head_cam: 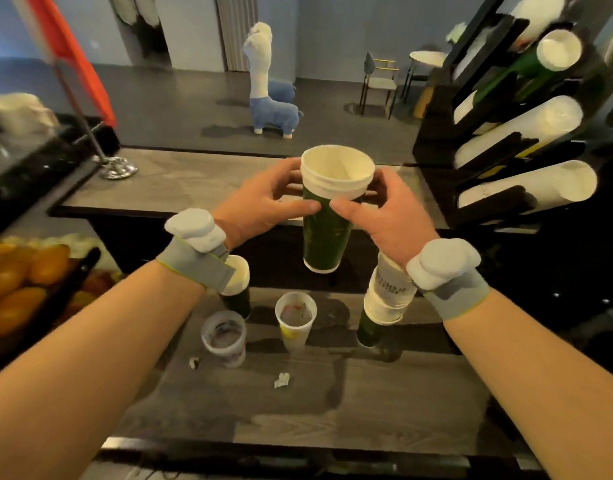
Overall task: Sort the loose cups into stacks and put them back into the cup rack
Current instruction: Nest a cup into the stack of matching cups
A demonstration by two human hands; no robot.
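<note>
A green cup stack point(327, 233), with a white cup pushed into its top, is held up in the air above the counter point(333, 410). It is held from both sides. The grip of the left hand point(263, 199) is clamped on it, with the thumb in front and the fingers behind. The grip of the right hand point(391, 213) is clamped on it the same way.

Down on the counter, two clear cups point(224, 337) point(295, 320) are stood upright, near each other but apart. A green cup point(236, 292) is partly hidden by the left wrist. A white cup stack point(388, 299) is partly hidden by the right wrist. Two small white scraps point(282, 380) are seen in front of the clear cups.

The cup rack point(436, 140) is seen on the right. Long white stacks are laid slanted in it, and a green stack is near the top. Oranges point(21, 271) are piled at the left edge.
</note>
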